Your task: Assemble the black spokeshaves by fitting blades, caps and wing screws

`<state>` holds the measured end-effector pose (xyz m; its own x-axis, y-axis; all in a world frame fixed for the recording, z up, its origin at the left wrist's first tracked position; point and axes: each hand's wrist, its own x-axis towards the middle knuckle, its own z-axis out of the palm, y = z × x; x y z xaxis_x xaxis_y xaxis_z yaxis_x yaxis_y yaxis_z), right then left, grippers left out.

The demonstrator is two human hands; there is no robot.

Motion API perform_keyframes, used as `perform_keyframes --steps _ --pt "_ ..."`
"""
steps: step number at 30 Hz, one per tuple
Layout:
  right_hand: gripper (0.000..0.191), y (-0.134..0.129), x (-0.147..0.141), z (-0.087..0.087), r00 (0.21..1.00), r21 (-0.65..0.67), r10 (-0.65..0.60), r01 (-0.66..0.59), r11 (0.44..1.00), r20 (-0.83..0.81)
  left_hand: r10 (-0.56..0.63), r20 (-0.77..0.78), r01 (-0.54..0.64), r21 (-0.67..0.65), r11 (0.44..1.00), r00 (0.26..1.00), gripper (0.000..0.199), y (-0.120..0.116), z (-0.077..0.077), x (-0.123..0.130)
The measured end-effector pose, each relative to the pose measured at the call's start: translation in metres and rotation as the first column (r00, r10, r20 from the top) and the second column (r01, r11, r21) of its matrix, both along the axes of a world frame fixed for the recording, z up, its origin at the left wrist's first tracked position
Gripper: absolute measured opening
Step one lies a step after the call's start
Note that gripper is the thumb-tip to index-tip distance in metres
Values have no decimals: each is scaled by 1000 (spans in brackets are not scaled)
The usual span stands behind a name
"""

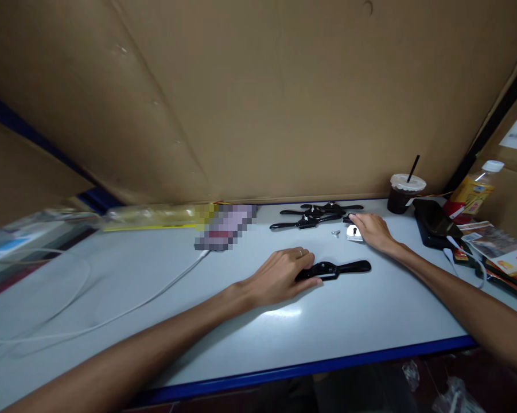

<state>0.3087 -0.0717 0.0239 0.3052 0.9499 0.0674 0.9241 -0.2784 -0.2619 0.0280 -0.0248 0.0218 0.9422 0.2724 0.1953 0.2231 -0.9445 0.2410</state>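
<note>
A black spokeshave [327,271] lies on the table, its left handle under my left hand [286,272], whose fingers are wrapped over it. Farther back, my right hand [374,229] has its fingertips closed on a small black part [349,218]. Just below those fingertips is a silver blade [353,232] with a dark hole in it. Small silver screws [335,233] lie to the blade's left. Behind them, several more black spokeshaves [307,221] rest close together near the back edge.
A lidded cup with a straw [407,192], a bottle [473,189], a dark phone [439,221] and packets [499,246] crowd the right side. At the left, a white cable [155,298] runs to a blurred phone [226,226] beside yellow packaging [155,218]. Cardboard [258,103] walls the back.
</note>
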Motion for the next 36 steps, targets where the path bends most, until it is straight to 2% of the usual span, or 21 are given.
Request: perform_keyframes --steps 20,36 --pt "34 -1 1 2 982 -128 96 -76 989 161 7 -5 -7 1 1000 1000 37 -2 2 1" --pt "34 -5 -6 6 964 -140 52 -16 990 260 5 0 -5 -20 1000 1000 39 -2 3 1"
